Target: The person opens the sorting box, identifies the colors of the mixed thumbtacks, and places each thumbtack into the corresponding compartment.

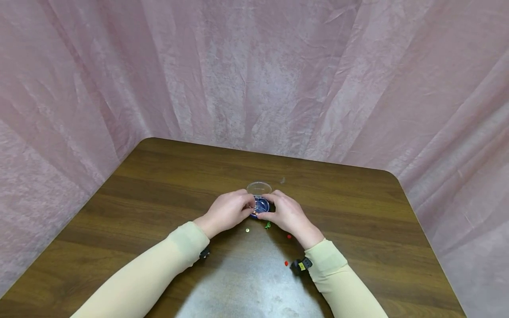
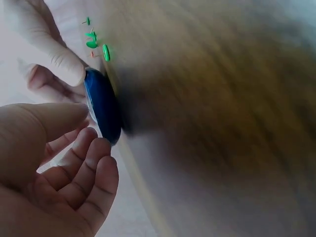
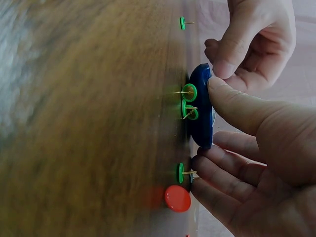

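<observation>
A small blue plastic case (image 1: 263,205) with a clear hinged lid (image 1: 259,187) stands on the table, lid raised on the far side. My right hand (image 1: 289,215) grips its right side, thumb at the near edge and fingers at the far one. From the left, my left hand (image 1: 227,212) reaches over the case with thumb and fingertips at its opening; whether they pinch anything is hidden. A few small tacks (image 1: 256,213) show inside. Green thumbtacks (image 3: 189,93) lie close beside the case, with a red thumbtack (image 3: 177,199) nearby.
Two red thumbtacks lie near my right wrist, one red tack (image 1: 289,236) farther out and another red tack (image 1: 286,263) closer in. A pale tack (image 1: 247,230) lies left of the green ones. The wooden table (image 1: 338,194) ends at a pink curtain (image 1: 246,79).
</observation>
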`<state>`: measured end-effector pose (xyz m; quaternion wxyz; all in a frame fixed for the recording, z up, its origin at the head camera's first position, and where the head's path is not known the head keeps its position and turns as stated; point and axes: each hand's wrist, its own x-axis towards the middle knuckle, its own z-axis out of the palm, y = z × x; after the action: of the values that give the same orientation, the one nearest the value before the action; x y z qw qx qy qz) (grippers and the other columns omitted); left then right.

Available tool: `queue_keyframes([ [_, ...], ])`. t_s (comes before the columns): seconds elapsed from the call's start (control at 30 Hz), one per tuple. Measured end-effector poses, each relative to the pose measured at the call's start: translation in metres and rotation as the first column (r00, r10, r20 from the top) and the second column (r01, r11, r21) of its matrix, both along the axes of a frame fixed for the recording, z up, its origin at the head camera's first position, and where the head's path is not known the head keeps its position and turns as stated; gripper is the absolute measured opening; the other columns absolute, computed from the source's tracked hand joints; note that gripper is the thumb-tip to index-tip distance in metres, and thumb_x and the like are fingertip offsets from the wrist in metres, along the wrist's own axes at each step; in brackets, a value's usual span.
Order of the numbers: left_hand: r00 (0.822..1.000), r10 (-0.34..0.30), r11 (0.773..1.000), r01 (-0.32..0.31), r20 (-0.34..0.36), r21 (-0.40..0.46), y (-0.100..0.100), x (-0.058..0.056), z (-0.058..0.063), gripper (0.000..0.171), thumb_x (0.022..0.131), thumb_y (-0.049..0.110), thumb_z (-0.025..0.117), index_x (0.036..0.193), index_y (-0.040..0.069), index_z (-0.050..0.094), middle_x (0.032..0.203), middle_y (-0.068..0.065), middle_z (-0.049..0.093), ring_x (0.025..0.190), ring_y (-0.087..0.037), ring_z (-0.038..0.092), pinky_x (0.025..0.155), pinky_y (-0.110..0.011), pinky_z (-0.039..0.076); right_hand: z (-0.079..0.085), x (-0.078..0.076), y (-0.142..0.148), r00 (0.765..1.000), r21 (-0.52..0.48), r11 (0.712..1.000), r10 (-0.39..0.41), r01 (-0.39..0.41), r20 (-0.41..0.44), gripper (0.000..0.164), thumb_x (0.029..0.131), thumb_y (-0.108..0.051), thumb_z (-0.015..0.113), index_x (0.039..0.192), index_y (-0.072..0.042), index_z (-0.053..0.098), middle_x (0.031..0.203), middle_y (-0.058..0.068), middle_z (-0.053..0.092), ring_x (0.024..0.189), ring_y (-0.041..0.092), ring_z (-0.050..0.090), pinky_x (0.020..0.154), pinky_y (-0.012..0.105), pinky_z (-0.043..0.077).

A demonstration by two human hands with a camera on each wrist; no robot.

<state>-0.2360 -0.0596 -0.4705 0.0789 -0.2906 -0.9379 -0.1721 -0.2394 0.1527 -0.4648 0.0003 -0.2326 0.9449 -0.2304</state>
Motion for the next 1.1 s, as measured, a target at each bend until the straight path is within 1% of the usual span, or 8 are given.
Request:
queue_keyframes([
  [0.23,0.989,0.035,0.987,-0.056,0.141,0.148,-0.008,-0.005,0.000,0.008,0.091,0.027,0.071,0.093,0.022,0.066,0.087,0.010,0.058,0.078,-0.007,0.054,0.069,-0.026,0.046,0.000,0.005,0.006,1.000,-0.011,1.000,-0.019,0.019,0.003,0.058,0.080,-0.043,0.081,0.129,-0.014,0.068,0.107,0.001,0.064,0.093,0.019,0.061,0.081,0.033,0.047],
  [0.37,0.947,0.052,0.956,-0.139,0.316,0.258,-0.009,-0.012,-0.001,0.014,0.093,0.029,0.070,0.099,0.018,0.064,0.089,0.007,0.061,0.081,-0.010,0.057,0.074,-0.029,0.047,0.000,0.010,0.011,0.999,-0.005,0.999,-0.034,0.034,0.007,0.059,0.080,-0.044,0.080,0.130,-0.014,0.067,0.109,0.000,0.064,0.096,0.017,0.061,0.084,0.033,0.047],
  [0.43,0.927,0.044,0.945,-0.159,0.372,0.285,-0.006,-0.017,-0.003,0.019,0.094,0.030,0.069,0.106,0.017,0.064,0.090,0.007,0.062,0.082,-0.010,0.057,0.076,-0.030,0.047,0.000,0.012,0.015,0.999,-0.001,0.999,-0.045,0.045,0.008,0.060,0.081,-0.045,0.080,0.131,-0.015,0.067,0.110,0.000,0.064,0.096,0.017,0.061,0.085,0.033,0.047],
  [0.57,0.917,-0.032,0.951,-0.095,0.397,0.296,0.005,-0.026,-0.007,0.030,0.096,0.033,0.066,0.119,0.014,0.065,0.094,0.006,0.063,0.085,-0.010,0.058,0.078,-0.031,0.047,0.000,0.019,0.022,0.997,0.010,0.998,-0.069,0.069,0.022,0.061,0.080,-0.046,0.080,0.131,-0.016,0.066,0.108,-0.001,0.063,0.095,0.017,0.061,0.084,0.034,0.047],
  [0.67,0.904,-0.088,0.951,-0.049,0.417,0.306,0.013,-0.030,-0.007,0.030,0.097,0.033,0.064,0.122,0.015,0.067,0.098,0.007,0.065,0.089,-0.011,0.059,0.083,-0.032,0.048,0.000,0.023,0.026,0.996,0.014,0.996,-0.084,0.084,0.030,0.061,0.080,-0.046,0.080,0.131,-0.016,0.066,0.107,-0.002,0.063,0.094,0.016,0.060,0.083,0.033,0.047],
  [0.73,0.893,-0.107,0.942,-0.049,0.438,0.331,0.015,-0.033,-0.006,0.027,0.098,0.031,0.063,0.120,0.016,0.069,0.102,0.007,0.066,0.095,-0.011,0.060,0.088,-0.033,0.047,0.000,0.024,0.026,0.996,0.009,0.996,-0.086,0.086,0.028,0.060,0.081,-0.046,0.079,0.131,-0.016,0.066,0.107,-0.002,0.063,0.093,0.016,0.060,0.082,0.033,0.047],
  [0.97,0.830,-0.152,0.858,-0.159,0.536,0.489,0.014,-0.038,-0.009,0.025,0.100,0.026,0.060,0.121,0.019,0.072,0.119,0.006,0.067,0.116,-0.014,0.058,0.101,-0.036,0.042,0.004,0.018,0.025,0.999,0.028,0.999,-0.046,0.045,0.012,0.062,0.082,-0.047,0.078,0.133,-0.015,0.065,0.109,-0.001,0.062,0.095,0.017,0.061,0.084,0.032,0.047],
  [1.1,0.817,-0.177,0.815,-0.191,0.549,0.547,0.020,-0.041,-0.012,0.025,0.101,0.022,0.059,0.121,0.016,0.072,0.122,0.002,0.067,0.121,-0.018,0.056,0.103,-0.040,0.040,0.006,0.011,0.031,1.000,0.053,0.998,-0.028,0.028,-0.003,0.062,0.083,-0.047,0.077,0.134,-0.014,0.064,0.110,0.000,0.062,0.096,0.017,0.061,0.085,0.033,0.047],
])
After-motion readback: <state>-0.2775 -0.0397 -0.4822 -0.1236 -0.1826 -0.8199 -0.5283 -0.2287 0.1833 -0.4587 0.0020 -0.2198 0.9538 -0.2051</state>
